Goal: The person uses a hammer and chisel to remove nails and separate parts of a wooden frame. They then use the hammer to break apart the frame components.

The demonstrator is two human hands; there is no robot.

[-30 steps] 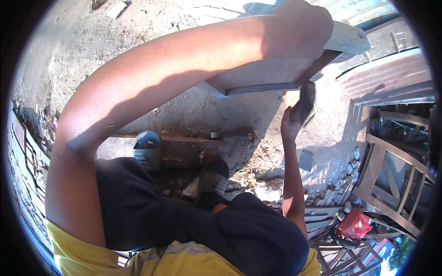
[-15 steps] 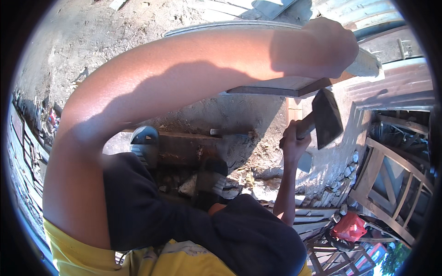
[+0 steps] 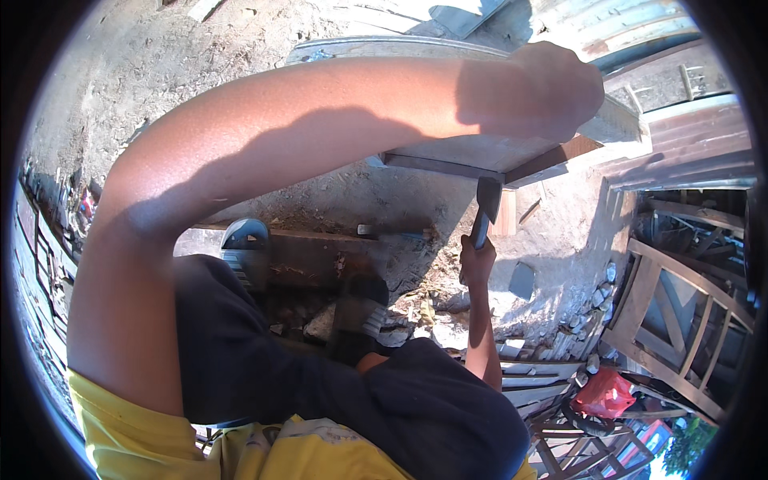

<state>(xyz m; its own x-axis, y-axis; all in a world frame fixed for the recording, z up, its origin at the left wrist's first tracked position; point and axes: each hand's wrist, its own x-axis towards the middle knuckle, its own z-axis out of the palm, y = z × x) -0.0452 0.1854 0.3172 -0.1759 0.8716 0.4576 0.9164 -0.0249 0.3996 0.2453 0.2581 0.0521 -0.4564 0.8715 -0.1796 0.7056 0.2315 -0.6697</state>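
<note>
My left arm reaches across the upper part of the view, and my left hand (image 3: 552, 90) is closed at the edge of a wooden frame (image 3: 444, 162) with a panel in it. The fingertips are hidden on its far side. Lower down, my right hand (image 3: 478, 260) grips the handle of a hammer (image 3: 488, 200) with a broad dark head. That head is at the frame's near lower corner in the view; whether they touch, I cannot tell.
A wooden beam (image 3: 308, 260) lies by my sandalled feet. A pale wood piece (image 3: 504, 214) and a flat grey piece (image 3: 522, 280) are on the dirt. Slatted wooden frames (image 3: 680, 320), a red plastic bag (image 3: 606, 394) and corrugated sheeting (image 3: 696, 140) stand right.
My right hand has swung the hammer leftward, and its head has turned from broad-on to edge-on beside the frame's corner. The left hand keeps its place on the frame.
</note>
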